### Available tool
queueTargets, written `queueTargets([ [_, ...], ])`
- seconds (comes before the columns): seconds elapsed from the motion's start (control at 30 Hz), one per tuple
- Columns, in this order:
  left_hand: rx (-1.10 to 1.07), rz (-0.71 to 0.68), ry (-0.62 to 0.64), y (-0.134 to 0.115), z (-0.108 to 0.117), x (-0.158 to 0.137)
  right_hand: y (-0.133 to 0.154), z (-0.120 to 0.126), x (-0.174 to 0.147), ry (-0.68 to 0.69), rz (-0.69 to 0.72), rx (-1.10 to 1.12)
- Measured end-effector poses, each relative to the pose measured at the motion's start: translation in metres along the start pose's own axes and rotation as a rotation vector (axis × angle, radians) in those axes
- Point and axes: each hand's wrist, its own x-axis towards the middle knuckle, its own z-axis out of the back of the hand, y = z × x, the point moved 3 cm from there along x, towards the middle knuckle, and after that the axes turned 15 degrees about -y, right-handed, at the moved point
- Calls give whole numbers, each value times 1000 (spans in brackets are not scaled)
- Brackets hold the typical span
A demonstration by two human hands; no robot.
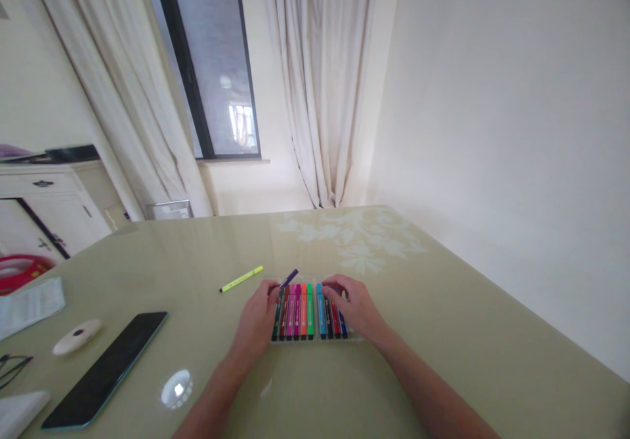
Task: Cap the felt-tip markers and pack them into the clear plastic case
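Observation:
In the head view a clear two-part marker case [294,341] lies open on the table, with several coloured felt-tip markers side by side in each half. My left hand [256,311] is at its left edge, fingers closed on a purple marker [289,279] that slants up to the right above the row. Over the right half, my right hand [355,304] is bent, thumb and fingertips close together by the light blue marker [321,313]; whatever they pinch is hidden. A yellow marker [241,279] lies on the table beyond my left hand.
On the left of the glossy table [394,386] lie a black-screened phone [108,370], a white oval device [77,337], a paper sheet [32,306], black-framed glasses [14,367] and a red container [24,273]. A wall [516,130] borders the right side; a curtain [325,84] hangs behind.

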Motion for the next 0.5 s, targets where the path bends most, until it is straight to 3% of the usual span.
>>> queueTargets([
  [0.1,-163,-38,101,-32,-15,-20,7,-7,-3,41,-165,341],
  [0.2,-252,-67,182,-49,-24,-37,7,-7,0,27,-284,511],
  [0.27,-205,-162,196,-52,-26,-45,0,1,5,-47,-328,518],
  [0.4,-13,-499,272,-55,-32,-57,-21,29,20,-220,-346,387],
  [0.5,95,-620,358,-58,-38,-65,-37,40,26,-161,-348,250],
])
